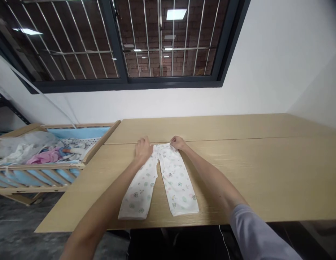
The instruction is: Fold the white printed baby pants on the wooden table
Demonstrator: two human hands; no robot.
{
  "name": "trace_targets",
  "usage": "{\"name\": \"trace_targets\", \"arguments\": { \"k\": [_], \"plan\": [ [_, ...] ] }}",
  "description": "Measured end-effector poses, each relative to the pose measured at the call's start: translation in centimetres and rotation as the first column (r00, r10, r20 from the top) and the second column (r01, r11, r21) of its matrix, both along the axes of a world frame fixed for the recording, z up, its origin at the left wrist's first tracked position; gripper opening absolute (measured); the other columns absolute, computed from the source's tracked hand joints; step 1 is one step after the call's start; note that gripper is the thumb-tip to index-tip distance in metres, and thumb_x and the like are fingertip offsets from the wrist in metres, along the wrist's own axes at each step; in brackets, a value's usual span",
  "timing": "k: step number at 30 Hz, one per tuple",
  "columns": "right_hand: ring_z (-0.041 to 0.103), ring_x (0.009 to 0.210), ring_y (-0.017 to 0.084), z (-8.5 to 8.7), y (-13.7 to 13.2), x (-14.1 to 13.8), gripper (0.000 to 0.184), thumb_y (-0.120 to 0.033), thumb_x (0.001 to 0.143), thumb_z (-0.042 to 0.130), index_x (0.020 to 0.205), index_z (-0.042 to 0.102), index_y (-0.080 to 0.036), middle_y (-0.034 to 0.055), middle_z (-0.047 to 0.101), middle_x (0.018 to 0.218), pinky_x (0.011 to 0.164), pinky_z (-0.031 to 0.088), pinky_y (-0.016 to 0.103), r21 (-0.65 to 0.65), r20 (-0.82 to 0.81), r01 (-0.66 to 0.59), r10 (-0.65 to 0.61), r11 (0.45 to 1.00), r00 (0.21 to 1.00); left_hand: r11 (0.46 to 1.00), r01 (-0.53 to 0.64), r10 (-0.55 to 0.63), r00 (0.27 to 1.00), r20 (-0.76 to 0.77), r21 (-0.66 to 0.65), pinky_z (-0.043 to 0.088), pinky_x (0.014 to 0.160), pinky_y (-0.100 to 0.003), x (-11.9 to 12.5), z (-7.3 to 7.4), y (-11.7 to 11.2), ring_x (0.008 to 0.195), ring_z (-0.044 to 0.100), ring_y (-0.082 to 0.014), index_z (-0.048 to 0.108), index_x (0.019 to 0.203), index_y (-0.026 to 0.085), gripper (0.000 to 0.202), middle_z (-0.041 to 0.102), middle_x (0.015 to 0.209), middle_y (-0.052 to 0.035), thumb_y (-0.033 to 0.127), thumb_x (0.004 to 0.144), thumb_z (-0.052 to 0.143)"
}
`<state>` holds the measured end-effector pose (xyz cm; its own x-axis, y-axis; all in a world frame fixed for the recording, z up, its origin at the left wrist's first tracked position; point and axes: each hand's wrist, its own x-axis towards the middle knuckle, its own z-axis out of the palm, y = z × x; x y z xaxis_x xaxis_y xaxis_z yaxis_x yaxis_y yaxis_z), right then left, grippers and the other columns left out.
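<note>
A small pair of white baby trousers (168,180) with a pastel print lies flat on the light wooden table (265,169), waistband away from me, both legs spread toward the near edge. My left hand (143,148) rests on the left end of the waistband with its fingers curled down onto the cloth. At the right end of the waistband, my right hand (178,143) pinches the fabric with closed fingers. Both arms reach forward across the table.
A wooden baby cot (48,169) with blue lining stands left of the table, holding a pile of small clothes (46,151). A white wall and a barred window (130,39) are behind. The table's near edge runs just below the trouser legs.
</note>
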<state>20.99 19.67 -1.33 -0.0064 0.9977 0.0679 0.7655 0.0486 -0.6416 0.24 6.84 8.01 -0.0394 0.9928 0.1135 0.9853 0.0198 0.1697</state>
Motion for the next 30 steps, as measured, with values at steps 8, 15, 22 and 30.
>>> {"name": "trace_targets", "arguments": {
  "k": [8, 15, 22, 30],
  "plan": [
    [0.068, 0.088, 0.019, 0.1, 0.0, 1.4, 0.017, -0.032, 0.078, 0.069, 0.088, 0.072, -0.018, 0.0053, 0.076, 0.092, 0.074, 0.048, 0.023, -0.035, -0.079, -0.039, 0.036, 0.999, 0.996, 0.834, 0.534, -0.522, 0.845, 0.113, -0.143, 0.051, 0.072, -0.041, 9.7, -3.2, -16.5, 0.076, 0.07, -0.0298, 0.071, 0.086, 0.017, 0.058, 0.073, 0.08, -0.0115, 0.068, 0.091, 0.043],
    [0.066, 0.084, 0.017, 0.7, -0.6, 1.0, 0.016, -0.022, 0.073, 0.071, 0.087, 0.071, -0.017, 0.0043, 0.074, 0.087, 0.071, 0.047, 0.022, -0.03, -0.081, -0.052, 0.05, 0.998, 0.996, 0.828, 0.532, -0.511, 0.846, 0.152, -0.177, 0.051, 0.076, -0.046, 12.1, -5.9, -18.6, 0.078, 0.071, -0.032, 0.072, 0.09, 0.013, 0.033, 0.075, 0.083, -0.0169, 0.038, 0.089, 0.05],
    [0.065, 0.074, 0.015, 3.8, -1.2, -0.6, 0.016, -0.018, 0.072, 0.069, 0.088, 0.071, -0.015, 0.0042, 0.073, 0.082, 0.064, 0.045, 0.021, 0.008, -0.1, -0.068, 0.069, 0.998, 0.993, 0.886, 0.464, -0.428, 0.826, 0.366, -0.01, 0.039, 0.062, -0.033, 9.3, -4.4, -19.2, 0.06, 0.061, -0.0192, 0.054, 0.064, 0.022, 0.022, 0.066, 0.063, -0.0027, 0.028, 0.085, 0.05],
    [0.067, 0.077, 0.016, 8.0, -0.8, -6.6, 0.011, -0.016, 0.071, 0.068, 0.081, 0.071, -0.016, 0.0046, 0.074, 0.081, 0.062, 0.046, 0.02, 0.038, -0.06, -0.15, 0.152, 0.988, 0.987, 0.992, 0.1, -0.126, 0.774, 0.62, 0.077, 0.035, 0.054, -0.026, 0.5, -2.8, -21.8, 0.053, 0.051, -0.0134, 0.049, 0.06, 0.023, 0.039, 0.053, 0.053, 0.0024, 0.045, 0.092, 0.045]
  ]
}}
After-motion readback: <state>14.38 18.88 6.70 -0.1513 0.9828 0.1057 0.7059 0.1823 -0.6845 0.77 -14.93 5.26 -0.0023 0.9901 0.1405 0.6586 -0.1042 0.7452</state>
